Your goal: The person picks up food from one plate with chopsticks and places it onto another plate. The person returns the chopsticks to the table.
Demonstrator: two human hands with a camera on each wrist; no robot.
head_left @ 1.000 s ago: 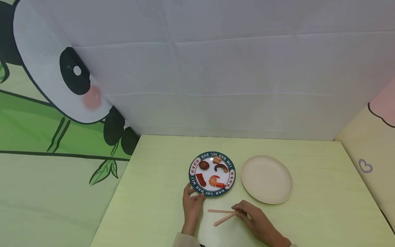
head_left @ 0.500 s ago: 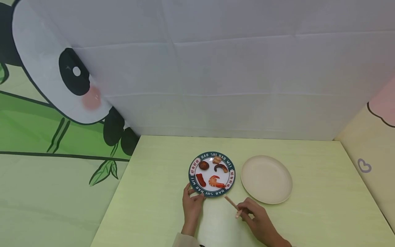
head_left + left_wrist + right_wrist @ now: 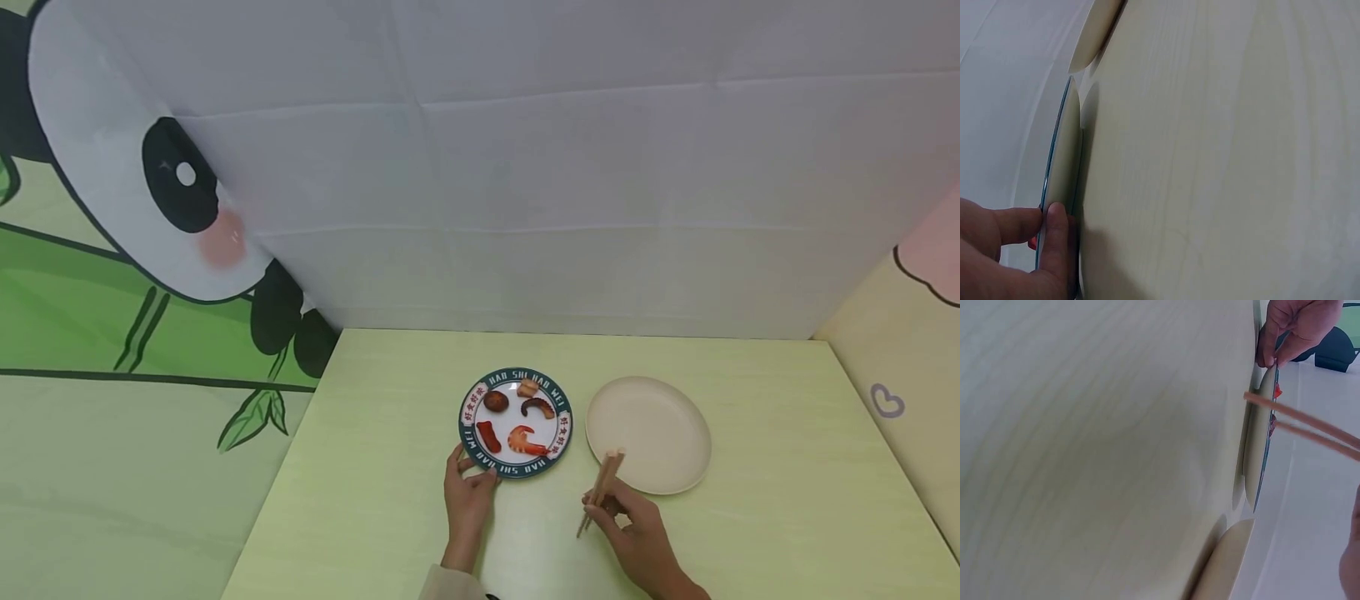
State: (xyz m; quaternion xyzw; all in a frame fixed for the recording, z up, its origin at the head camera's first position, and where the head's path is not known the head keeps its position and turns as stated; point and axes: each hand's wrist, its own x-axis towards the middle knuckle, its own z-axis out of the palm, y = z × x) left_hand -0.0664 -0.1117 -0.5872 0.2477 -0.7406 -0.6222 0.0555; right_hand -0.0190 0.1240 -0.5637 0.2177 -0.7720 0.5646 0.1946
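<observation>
My left hand [image 3: 468, 508] pinches the near left edge of a round plate [image 3: 561, 396] with a dark blue-green lettered rim. On that plate lie a brown mushroom [image 3: 496, 402], a tan chunk [image 3: 527, 388], a dark curled tentacle piece [image 3: 537, 407], a red strip [image 3: 488, 437] and an orange shrimp [image 3: 527, 442]. The left wrist view has thumb and fingers on the plate's edge. In my right hand [image 3: 641, 533] is a pair of wooden chopsticks [image 3: 604, 477], held close together, with their thick ends overlapping the near edge of the beige plate in the head view.
A plain beige plate [image 3: 648, 433] stands to the right of the food plate, with nothing on it. Both rest on a pale yellow-green table [image 3: 390, 467]. A white cloth wall [image 3: 525, 192] rises behind, and printed panels stand at the left and right.
My right hand has turned the chopsticks from spread and pointing left, through a swing, to upright and close together. The left hand and both plates have stayed put.
</observation>
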